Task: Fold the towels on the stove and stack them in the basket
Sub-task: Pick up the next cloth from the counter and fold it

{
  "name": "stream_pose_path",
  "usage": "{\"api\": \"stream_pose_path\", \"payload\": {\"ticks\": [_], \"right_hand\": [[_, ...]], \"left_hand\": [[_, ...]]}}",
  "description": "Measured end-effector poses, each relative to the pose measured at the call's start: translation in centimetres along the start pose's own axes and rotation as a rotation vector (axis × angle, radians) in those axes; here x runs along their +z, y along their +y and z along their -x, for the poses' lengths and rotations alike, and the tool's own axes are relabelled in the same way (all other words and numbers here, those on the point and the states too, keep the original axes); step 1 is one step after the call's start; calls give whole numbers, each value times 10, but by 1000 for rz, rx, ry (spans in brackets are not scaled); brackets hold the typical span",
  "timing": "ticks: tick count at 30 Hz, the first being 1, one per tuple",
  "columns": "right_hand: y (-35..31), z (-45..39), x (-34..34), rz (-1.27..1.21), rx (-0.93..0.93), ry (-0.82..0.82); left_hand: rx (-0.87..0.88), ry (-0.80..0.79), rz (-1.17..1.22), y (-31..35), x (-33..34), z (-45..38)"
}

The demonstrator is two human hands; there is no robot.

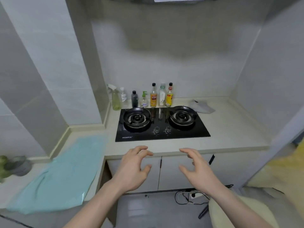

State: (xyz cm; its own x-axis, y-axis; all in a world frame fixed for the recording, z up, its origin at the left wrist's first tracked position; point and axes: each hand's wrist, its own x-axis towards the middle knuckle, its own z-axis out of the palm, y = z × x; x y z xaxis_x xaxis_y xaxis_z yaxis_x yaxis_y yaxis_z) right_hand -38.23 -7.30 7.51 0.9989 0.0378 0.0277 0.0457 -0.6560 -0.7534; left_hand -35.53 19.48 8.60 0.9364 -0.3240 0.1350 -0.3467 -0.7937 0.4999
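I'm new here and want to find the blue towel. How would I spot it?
Start at the black gas stove set in the counter. Look left and nearer, where the counter turns a corner: the light blue towel lies spread flat there. It is the only blue cloth; the one beyond the stove is grey.

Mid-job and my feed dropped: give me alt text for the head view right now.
Both hands, left hand and right hand, hover open and empty before the counter edge, below a black two-burner stove. A light blue towel lies spread on the lower counter to the left; a grey cloth sits behind the stove's right side, bottles along the wall.
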Motion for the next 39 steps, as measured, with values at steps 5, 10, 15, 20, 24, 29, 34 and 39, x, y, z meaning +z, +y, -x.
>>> {"api": "stream_pose_path", "payload": {"ticks": [5, 10, 15, 20, 24, 29, 34, 39], "right_hand": [[32, -70, -24, -11, 64, 52], [64, -128, -37, -22, 142, 94], [96, -167, -50, -4, 200, 87], [131, -217, -64, -12, 280, 75], [166, -265, -75, 22, 325, 18], [223, -341, -95, 28, 379, -13], [285, -422, -127, 87, 405, -13], [347, -498, -161, 234, 440, -75]], "left_hand": [[14, -107, 24, -12, 17, -87], [28, -201, 2, -30, 29, -170], [31, -255, 22, -38, 41, -228], [15, -251, 37, -46, 55, -270], [-27, -240, 59, -54, 67, -297], [-90, -219, 53, -53, 86, -343], [-157, -202, 75, -32, 111, -407], [-217, -182, 54, -6, 134, -465]]}}
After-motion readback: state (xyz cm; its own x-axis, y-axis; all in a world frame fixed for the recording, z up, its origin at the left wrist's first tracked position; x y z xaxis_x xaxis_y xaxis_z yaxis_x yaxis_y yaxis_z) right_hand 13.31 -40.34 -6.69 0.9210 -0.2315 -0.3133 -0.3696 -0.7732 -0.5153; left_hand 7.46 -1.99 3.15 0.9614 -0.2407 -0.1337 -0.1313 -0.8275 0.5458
